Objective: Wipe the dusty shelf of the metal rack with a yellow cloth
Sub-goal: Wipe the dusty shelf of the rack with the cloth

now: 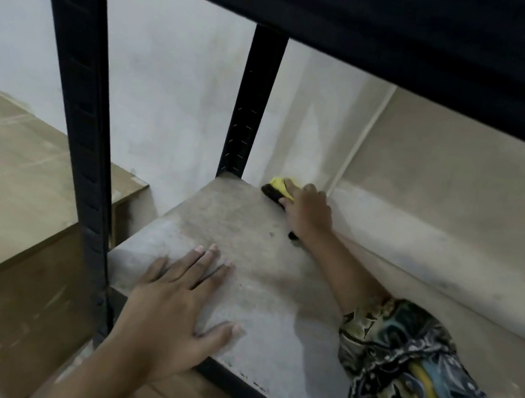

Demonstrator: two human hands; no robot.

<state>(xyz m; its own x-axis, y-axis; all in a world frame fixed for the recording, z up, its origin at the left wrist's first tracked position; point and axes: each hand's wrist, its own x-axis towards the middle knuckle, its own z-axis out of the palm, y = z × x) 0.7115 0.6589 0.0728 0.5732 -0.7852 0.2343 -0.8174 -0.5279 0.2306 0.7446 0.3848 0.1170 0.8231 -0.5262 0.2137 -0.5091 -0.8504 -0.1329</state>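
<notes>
Dusty shelf (pixel 243 265) — pale wall (pixel 176 80) behind

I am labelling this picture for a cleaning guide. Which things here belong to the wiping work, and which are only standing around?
Part of the job:
- yellow cloth, at the back of the shelf
- dusty shelf
- right hand on the cloth
- left hand, flat on the shelf
- black rack post

Only standing around:
- cardboard boxes left of the rack
- wall behind

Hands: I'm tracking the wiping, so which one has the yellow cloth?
The right hand, far back on the shelf, presses the yellow cloth; the left hand lies flat, empty.
</notes>
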